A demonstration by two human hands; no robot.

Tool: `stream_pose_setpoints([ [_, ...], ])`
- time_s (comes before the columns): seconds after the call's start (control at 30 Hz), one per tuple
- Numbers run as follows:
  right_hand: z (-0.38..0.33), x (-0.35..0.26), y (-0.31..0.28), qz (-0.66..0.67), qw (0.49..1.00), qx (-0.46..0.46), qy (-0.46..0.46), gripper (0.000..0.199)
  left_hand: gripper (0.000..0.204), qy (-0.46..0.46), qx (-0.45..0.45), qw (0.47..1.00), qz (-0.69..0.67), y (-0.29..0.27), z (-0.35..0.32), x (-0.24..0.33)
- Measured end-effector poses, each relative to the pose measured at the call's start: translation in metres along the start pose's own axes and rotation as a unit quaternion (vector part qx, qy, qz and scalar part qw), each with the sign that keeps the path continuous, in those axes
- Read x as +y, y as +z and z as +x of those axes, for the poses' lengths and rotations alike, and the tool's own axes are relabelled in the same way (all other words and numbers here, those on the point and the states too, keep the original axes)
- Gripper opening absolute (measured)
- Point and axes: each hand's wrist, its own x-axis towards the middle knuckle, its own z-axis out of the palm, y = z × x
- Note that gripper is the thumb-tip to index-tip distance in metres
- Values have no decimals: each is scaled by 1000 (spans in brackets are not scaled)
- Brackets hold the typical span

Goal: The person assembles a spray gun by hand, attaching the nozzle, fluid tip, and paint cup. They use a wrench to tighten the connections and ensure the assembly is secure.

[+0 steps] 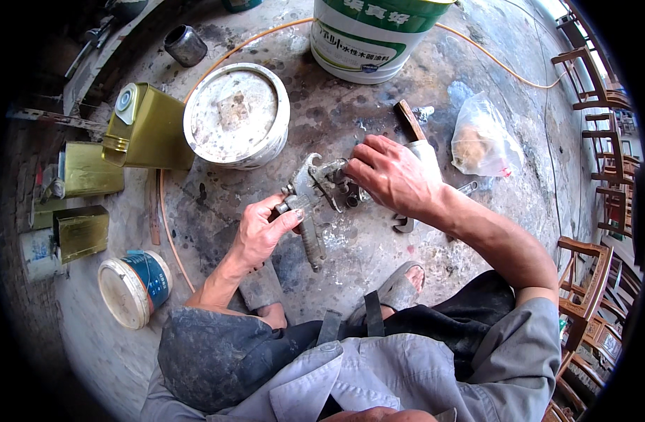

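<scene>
A grey metal spray gun (310,195) is tilted in front of me, above the stained floor. My left hand (255,233) is closed around its rear end, thumb on top, with the handle pointing down toward my feet. At the front end, the curled fingers of my right hand (394,174) grip the nozzle end. They hide most of that part. Just beyond my right hand lies a tool with a wooden handle (409,121) and a pale, wide end. A metal wrench (404,226) lies under my right wrist, its middle hidden by the arm.
A lidded white bucket (280,141) stands front left, near yellow-green metal cans (160,119). Farther off is a big green-and-white pail (364,67). A small lidded tub (153,278) lies left. An orange hose (166,225) crosses the floor. Right are a plastic bag (480,141) and wooden chairs (582,281).
</scene>
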Motion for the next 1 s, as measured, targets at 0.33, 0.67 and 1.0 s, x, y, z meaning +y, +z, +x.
stream_pose_setpoints([
  [0.33, 1, 5, 7, 5, 999, 44, 10, 21, 25, 2, 0, 999, -32, 4, 1, 0],
  [0.67, 1, 2, 7, 97, 984, 128, 81, 24, 24, 6, 22, 998, -63, 4, 2, 3],
  [1.0, 4, -13, 4, 532, 705, 26, 468, 48, 22, 115, 89, 981, 129, 7, 6, -6],
])
